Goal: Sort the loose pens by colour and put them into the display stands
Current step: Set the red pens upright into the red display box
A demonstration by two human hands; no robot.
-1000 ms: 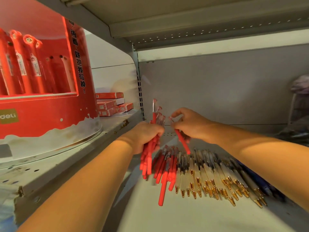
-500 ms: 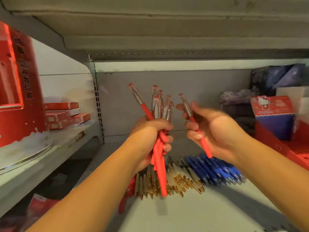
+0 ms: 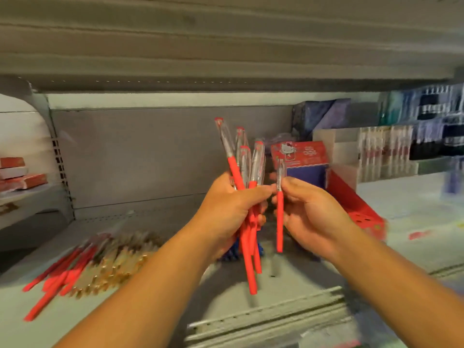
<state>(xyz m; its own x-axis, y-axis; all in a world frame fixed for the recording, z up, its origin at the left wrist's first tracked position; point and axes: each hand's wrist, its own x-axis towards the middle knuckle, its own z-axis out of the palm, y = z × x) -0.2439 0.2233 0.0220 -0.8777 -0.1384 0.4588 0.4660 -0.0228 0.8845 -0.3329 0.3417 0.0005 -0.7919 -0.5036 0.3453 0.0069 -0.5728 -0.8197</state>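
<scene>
Far left, on a side ledge: a short stack of flat red boxes (image 3: 15,176), blurred.

Shelf (image 3: 296,280), left part: a loose heap of pens lying flat. Red pens (image 3: 57,275) are at the heap's left edge, one lying apart nearer the camera. Clear gold-tipped pens (image 3: 118,262) lie just beside them to the right, touching. All are smeared by motion, so no count is possible.

Centre: the left grip (image 3: 231,207) is raised above the shelf and clenched round a bundle of red pens (image 3: 249,270). Their clear caps point up and fan out above the fingers, and the red barrels hang below the palm. One pen sticks out further than the others at both ends. Blue pens (image 3: 229,254) lie on the shelf behind and below this hand, mostly hidden by it.

Just to the right, the right grip (image 3: 311,217) pinches a single red pen (image 3: 280,222) near the join of cap and barrel. The pen is held upright, cap on top. It stands close beside the bundle; I cannot tell whether the two touch. The fingertips of both hands nearly meet.

Behind the hands: a red-and-blue cartoon-cat box (image 3: 301,156).

Right of it: a red display stand (image 3: 356,209) with holes in its top face, tilted toward the camera.

Far right, at the back: a clear tiered stand (image 3: 384,154) holding upright pens, too blurred to tell the colours.
</scene>
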